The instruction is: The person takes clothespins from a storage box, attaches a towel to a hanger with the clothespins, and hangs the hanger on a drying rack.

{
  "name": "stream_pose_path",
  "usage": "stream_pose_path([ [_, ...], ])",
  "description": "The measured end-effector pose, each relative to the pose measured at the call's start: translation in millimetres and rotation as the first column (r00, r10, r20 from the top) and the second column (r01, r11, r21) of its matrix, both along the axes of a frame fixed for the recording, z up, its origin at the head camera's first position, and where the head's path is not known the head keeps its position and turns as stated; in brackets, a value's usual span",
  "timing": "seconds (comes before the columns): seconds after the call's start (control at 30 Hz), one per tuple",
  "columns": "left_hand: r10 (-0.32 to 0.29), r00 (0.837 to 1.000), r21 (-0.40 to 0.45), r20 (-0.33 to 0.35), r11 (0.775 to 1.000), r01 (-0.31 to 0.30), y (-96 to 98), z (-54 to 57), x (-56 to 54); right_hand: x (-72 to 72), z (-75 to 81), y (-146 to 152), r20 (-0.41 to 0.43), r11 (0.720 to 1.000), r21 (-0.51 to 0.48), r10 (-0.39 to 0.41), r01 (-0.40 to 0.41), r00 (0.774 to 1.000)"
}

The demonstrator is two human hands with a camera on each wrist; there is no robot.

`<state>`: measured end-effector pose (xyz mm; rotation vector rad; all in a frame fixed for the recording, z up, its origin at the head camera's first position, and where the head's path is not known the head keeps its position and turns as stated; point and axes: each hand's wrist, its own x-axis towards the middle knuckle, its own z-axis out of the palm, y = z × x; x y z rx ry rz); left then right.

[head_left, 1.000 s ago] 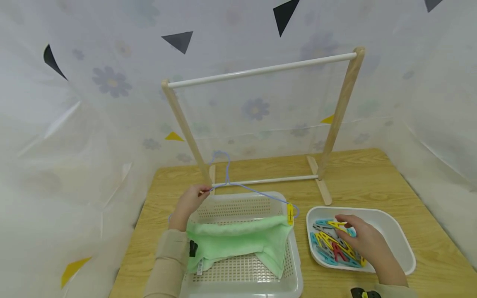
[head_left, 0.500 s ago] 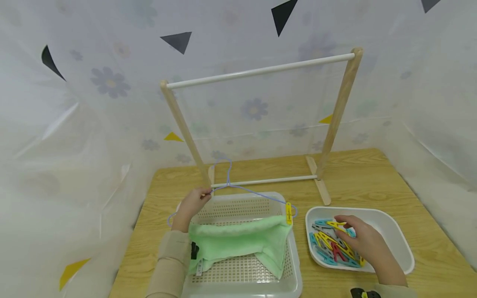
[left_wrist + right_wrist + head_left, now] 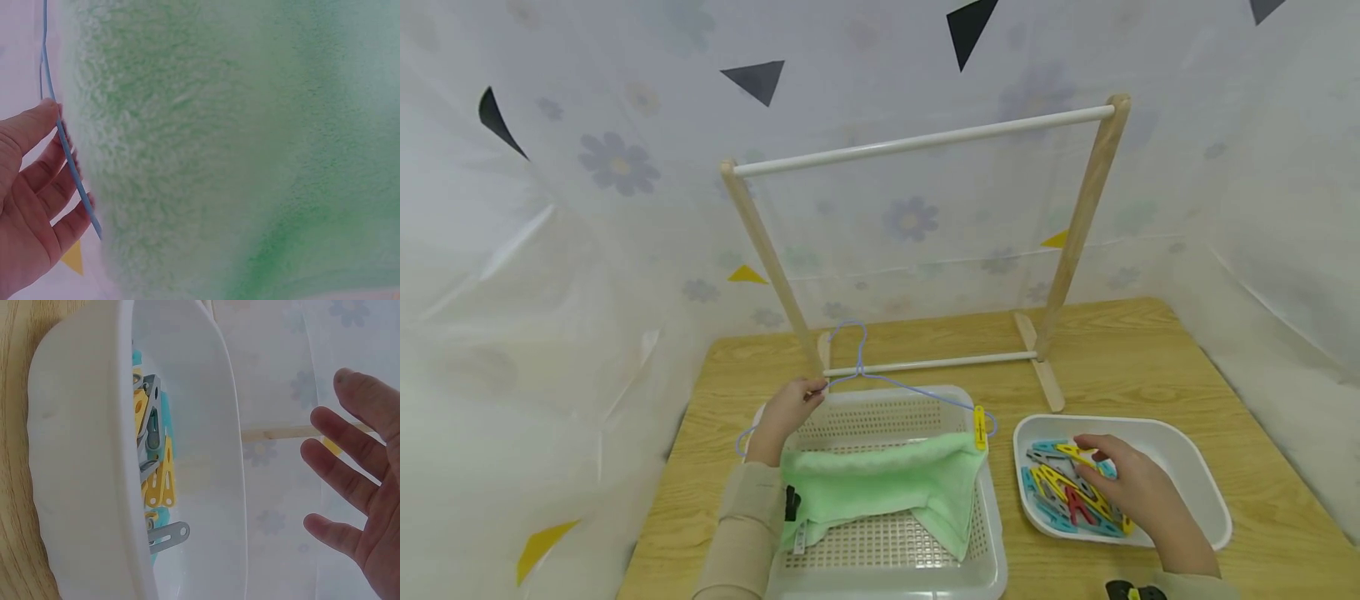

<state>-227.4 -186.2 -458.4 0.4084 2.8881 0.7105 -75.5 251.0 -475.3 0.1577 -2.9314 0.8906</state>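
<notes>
Though crosswise, hanger [image 3: 860, 372] hook [image 3: 864, 335] leftward.

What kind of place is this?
Maybe a little laundry corner, set up on a wooden-looking table with flower-patterned sheeting behind it. There's a drying rack, a green cloth pinned to a hanger, and a white tub of clothespins.

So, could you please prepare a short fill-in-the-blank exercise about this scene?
1. The left hand holds a ____ hanger.
2. The towel is ____.
3. The peg at the towel's corner is ____.
4. Over the tub, the right hand holds ____.

Missing words: blue; green; yellow; nothing.
</notes>
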Motion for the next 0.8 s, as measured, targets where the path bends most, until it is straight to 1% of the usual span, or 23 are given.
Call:
stream_pose_path([
  [0.1,-0.008,1.0,-0.028,-0.014,1.0,0.007,0.8,0.4,1.0,0.6,-1.0,0.1,-0.004,1.0,-0.001,0.001,-0.001,1.0],
  [0.3,-0.005,1.0,-0.078,-0.017,0.997,0.003,4.3,2.1,3.1,2.8,-2.6,0.5,-0.003,1.0,-0.009,-0.005,0.005,1.0],
  [0.53,-0.005,0.999,-0.165,-0.04,0.986,-0.002,9.0,7.0,6.0,3.2,-4.7,0.9,-0.022,1.0,0.007,-0.011,0.011,1.0],
  [0.7,0.001,0.999,-0.187,-0.036,0.982,-0.007,8.8,9.1,8.2,3.2,-5.5,1.4,-0.012,1.0,-0.001,-0.008,0.008,1.0],
  [0.8,0.001,1.0,-0.188,-0.03,0.982,-0.006,8.3,9.9,9.4,2.8,-5.2,1.6,0.015,1.0,-0.006,-0.009,0.009,1.0],
])
